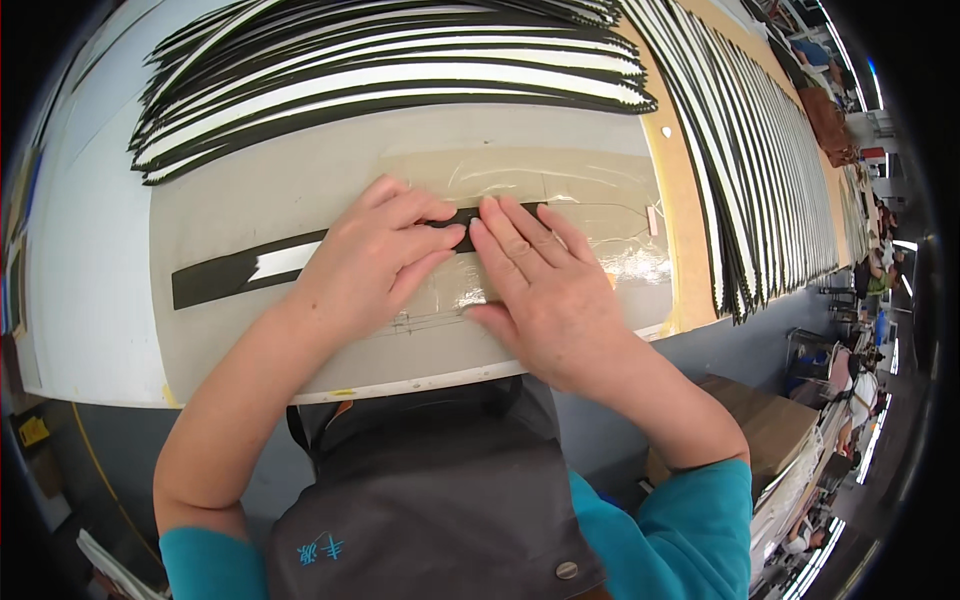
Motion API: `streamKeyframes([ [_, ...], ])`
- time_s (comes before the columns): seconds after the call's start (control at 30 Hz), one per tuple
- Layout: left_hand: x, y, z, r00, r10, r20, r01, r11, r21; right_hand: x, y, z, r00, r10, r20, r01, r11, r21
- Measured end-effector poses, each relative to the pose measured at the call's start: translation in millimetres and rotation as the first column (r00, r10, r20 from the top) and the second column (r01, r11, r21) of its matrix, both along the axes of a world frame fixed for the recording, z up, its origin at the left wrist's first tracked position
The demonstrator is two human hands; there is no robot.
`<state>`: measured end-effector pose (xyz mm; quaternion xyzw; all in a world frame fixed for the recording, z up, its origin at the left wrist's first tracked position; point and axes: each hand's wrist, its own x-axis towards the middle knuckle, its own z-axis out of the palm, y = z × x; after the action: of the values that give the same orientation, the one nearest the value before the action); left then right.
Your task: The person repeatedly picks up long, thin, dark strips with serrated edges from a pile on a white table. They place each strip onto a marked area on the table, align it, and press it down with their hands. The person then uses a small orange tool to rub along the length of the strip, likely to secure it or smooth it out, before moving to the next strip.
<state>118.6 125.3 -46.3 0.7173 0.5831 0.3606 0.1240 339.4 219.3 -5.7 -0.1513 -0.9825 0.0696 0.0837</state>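
Note:
A black strip with a white middle band (213,279) lies lengthwise on the grey work mat (250,345) in front of me. My left hand (375,240) is over its middle, with fingers bent and their tips pressed together at the strip's black part. Whether something small is pinched between those tips is hidden. My right hand (545,270) lies flat, palm down, with fingers stretched out over the strip's right end. The fingertips of both hands nearly meet there. A sheet of clear glossy film (620,180) covers the mat under and around my right hand.
Many similar black-and-white strips (400,75) are piled at the back of the table. Another row of strips (760,170) fans out along the right side. A small pale pink tab (655,221) sits by the film's right edge. A brown cardboard box (750,420) stands below the table at right.

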Motion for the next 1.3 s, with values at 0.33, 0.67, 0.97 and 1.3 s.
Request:
streamKeyframes([
  [0.33,7,-11,10,0.985,0.052,-0.167,-0.063,0.996,-0.064,28,34,3,0.999,-0.018,0.042,0.019,0.999,-0.026],
  [0.67,21,-20,12,0.927,0.173,-0.332,-0.175,0.984,0.026,28,49,0,0.995,0.029,-0.101,-0.039,0.995,-0.096],
  [0.97,17,4,16,0.963,0.225,-0.148,-0.223,0.974,0.026,1,78,2,0.974,-0.193,-0.119,0.139,0.922,-0.362],
  [1.3,21,3,33,0.944,0.185,-0.274,-0.191,0.982,0.004,21,55,-23,0.888,-0.169,-0.427,0.015,0.940,-0.342],
])
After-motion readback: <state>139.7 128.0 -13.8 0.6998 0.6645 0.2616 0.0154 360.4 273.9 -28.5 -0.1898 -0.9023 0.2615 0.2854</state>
